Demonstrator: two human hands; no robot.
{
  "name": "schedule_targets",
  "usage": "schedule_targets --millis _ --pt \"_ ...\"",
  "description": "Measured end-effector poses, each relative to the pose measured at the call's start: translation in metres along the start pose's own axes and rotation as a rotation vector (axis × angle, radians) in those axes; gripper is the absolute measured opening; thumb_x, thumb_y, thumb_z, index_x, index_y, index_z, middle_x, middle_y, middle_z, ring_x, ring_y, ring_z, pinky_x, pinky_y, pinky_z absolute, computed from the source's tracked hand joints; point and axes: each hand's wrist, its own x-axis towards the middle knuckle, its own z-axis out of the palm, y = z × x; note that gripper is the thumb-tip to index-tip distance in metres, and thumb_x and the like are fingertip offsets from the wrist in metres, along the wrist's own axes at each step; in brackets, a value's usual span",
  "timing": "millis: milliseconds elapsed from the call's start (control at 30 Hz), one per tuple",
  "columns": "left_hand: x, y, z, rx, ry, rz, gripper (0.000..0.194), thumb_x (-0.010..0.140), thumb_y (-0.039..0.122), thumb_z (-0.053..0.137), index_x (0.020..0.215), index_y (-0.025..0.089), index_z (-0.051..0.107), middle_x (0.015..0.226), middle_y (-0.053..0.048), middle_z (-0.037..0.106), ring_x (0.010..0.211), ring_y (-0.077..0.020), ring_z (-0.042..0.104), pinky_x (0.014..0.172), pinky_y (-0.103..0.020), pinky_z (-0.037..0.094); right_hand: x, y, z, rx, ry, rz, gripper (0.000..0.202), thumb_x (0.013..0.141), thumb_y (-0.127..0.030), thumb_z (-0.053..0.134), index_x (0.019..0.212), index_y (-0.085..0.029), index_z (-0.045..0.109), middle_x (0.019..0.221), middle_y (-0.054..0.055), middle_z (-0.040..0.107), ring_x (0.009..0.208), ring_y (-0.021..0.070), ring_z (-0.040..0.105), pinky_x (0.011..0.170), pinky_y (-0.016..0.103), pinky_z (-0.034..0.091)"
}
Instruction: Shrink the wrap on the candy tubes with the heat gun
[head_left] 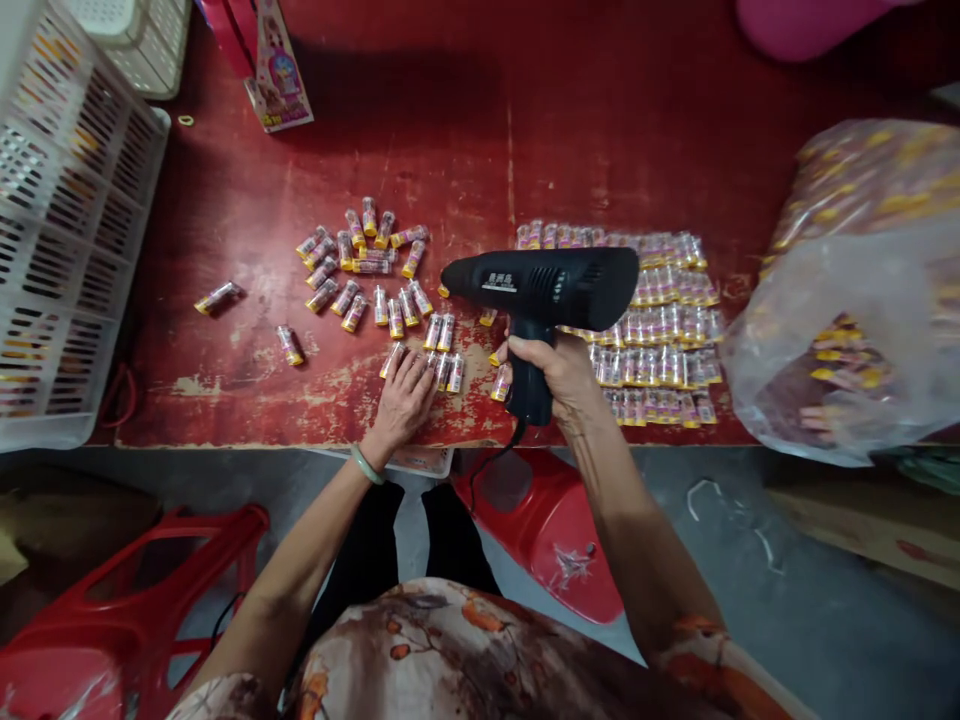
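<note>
A white slatted basket (56,432) stood at the far left of the frame, on a red table (420,150). Loose yellow-ended tubes (322,294) lay scattered left of center, two of them apart from the cluster. At lower center, the left hand (405,400) rested with bent fingers over the nearest tubes; whether it gripped one could not be told. Just right of center, the right hand (561,372) was wrapped around the handle of a black heat gun (555,285), its nozzle facing left. Beyond it lay rows of packed tubes (651,365), beside a bulging plastic bag (862,290) at far right.
</note>
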Motion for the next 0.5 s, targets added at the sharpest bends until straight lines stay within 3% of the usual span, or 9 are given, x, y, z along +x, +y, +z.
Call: schedule_targets --millis 67,233,367,500 --pt "0.004 0.003 0.001 0.002 0.009 -0.012 0.022 0.1 0.025 0.049 0.112 0.018 0.066 0.133 -0.013 0.066 0.139 -0.0271 0.051 0.123 -0.059 0.033 0.0 0.003 -0.006 0.007 0.017 -0.041 0.034 0.061 -0.043 0.085 0.077 -0.017 0.069 0.07 0.002 0.067 0.047 0.013 0.057 0.043 0.026 0.05" --pt "0.03 0.0 0.004 -0.013 0.017 -0.059 0.024 0.099 0.023 0.046 0.113 0.019 0.066 0.131 -0.012 0.066 0.139 -0.0259 0.051 0.124 -0.056 0.032 -0.018 0.01 -0.037 -0.037 0.222 -0.074 0.036 0.061 -0.041 0.086 0.082 -0.018 0.07 0.07 0.001 0.067 0.049 0.0145 0.057 0.044 0.028 0.05" --pt "0.09 -0.01 0.012 -0.021 -0.022 -0.073 0.036 0.098 0.024 0.041 0.129 0.018 0.059 0.141 -0.015 0.058 0.145 -0.0279 0.042 0.126 -0.056 0.026 -0.058 0.017 -0.061 -0.14 0.219 0.013 0.038 0.064 -0.043 0.087 0.089 -0.019 0.071 0.072 0.002 0.07 0.054 0.0164 0.06 0.048 0.028 0.051" --pt "0.159 -0.004 0.033 0.015 -0.156 -0.01 0.052 0.098 0.037 0.044 0.145 0.017 0.047 0.159 -0.018 0.037 0.155 -0.0346 0.02 0.127 -0.061 0.009 -0.105 0.022 -0.081 -0.084 0.276 0.112 0.034 0.072 -0.047 0.083 0.085 -0.018 0.071 0.063 0.002 0.066 0.046 0.0158 0.057 0.039 0.026 0.048"
